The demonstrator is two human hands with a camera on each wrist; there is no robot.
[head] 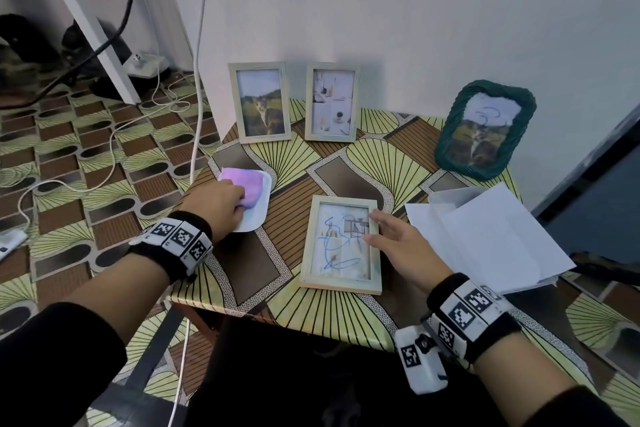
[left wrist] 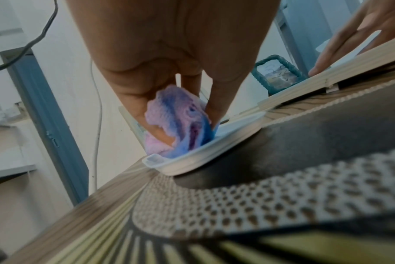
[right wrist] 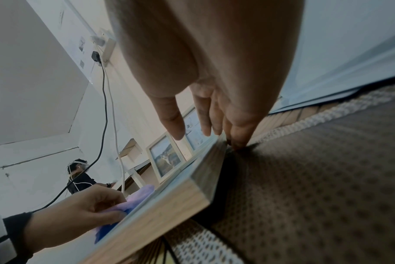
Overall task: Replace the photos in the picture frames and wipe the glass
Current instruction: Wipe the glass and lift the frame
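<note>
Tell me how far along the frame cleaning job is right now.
Looks done: two pale wooden frames stand at the wall with clear glass. In hand: the left hand grips the pink-and-blue cloth in its white tray, while the right hand steadies the flat wooden frame, blue scribbles on its glass. Left: wiping that, then the scribbled green woven frame.
</note>
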